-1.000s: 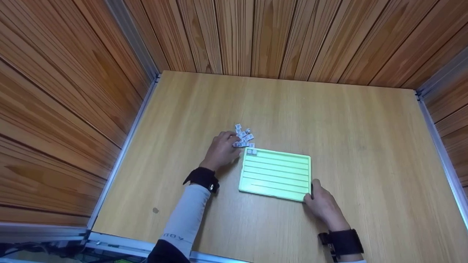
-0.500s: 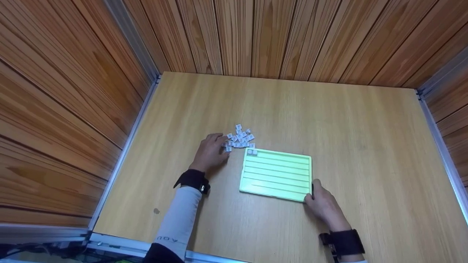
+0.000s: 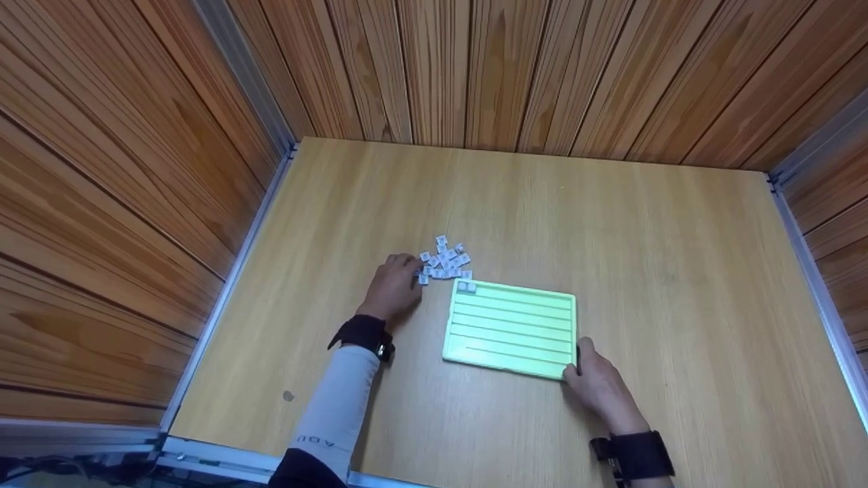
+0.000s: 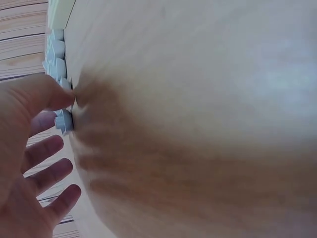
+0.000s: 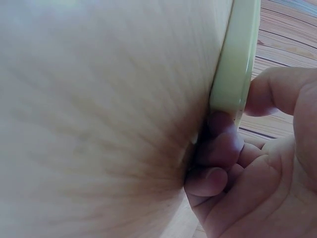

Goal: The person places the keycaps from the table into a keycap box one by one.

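Note:
In the head view my left hand (image 3: 393,288) is at the left edge of a pile of small pale blue-white blocks (image 3: 447,261) with marks on their faces. The left wrist view shows its thumb reaching to the table beside one block (image 4: 64,122), with the other fingers spread loosely. A light green ridged tray (image 3: 512,339) lies just to the right and front of the pile, with two similar blocks (image 3: 466,287) in its top left corner. My right hand (image 3: 600,386) grips the tray's near right corner, thumb on the rim and fingers curled against the side.
The wooden tabletop (image 3: 644,271) is bounded by wood-plank walls (image 3: 515,74) at the back and sides. A metal rail (image 3: 224,461) runs along its front edge. One dark spot (image 3: 288,396) marks the table at the front left.
My left hand has drawn back leftward from the pile, uncovering several blocks at its left side. The right hand keeps its hold, and the tray has stayed in place.

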`<state>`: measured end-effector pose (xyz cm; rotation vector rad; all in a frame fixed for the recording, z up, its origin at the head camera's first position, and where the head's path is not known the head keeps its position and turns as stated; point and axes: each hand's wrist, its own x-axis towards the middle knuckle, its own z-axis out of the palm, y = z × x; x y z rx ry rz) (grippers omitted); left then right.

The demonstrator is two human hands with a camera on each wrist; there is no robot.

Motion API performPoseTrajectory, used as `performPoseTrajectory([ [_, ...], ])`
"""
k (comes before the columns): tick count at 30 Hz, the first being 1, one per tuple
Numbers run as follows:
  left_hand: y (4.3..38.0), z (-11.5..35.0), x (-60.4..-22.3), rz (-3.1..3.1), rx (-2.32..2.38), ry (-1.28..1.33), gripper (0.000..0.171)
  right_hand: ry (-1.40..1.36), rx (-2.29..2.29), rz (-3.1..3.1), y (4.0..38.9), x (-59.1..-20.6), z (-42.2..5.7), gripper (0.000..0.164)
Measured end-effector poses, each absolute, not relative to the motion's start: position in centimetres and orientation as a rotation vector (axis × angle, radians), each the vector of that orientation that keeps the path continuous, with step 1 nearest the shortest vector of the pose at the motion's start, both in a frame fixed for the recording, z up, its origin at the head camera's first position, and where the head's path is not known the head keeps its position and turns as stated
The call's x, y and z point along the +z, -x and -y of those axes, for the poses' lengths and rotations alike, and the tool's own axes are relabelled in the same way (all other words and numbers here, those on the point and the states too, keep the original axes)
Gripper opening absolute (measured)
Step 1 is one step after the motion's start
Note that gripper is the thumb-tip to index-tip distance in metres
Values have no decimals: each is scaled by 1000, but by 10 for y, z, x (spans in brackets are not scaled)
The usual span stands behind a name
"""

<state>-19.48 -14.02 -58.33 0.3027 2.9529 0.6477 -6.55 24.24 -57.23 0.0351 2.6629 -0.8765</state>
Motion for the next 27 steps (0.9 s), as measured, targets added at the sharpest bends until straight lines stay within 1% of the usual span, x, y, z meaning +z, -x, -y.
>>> performPoseTrajectory([
  [10, 197, 133, -580, -2896, 684, -230, 41, -40, -883, -2655, 65, -574, -243, 24],
  [19, 194, 134, -582, -2999, 717, -287, 25, -47, -896, -2648, 65, -574, -242, 27],
  [27, 195, 134, -579, -2986, 709, -237, 19, -63, -889, -2632, 66, -574, -242, 29],
])
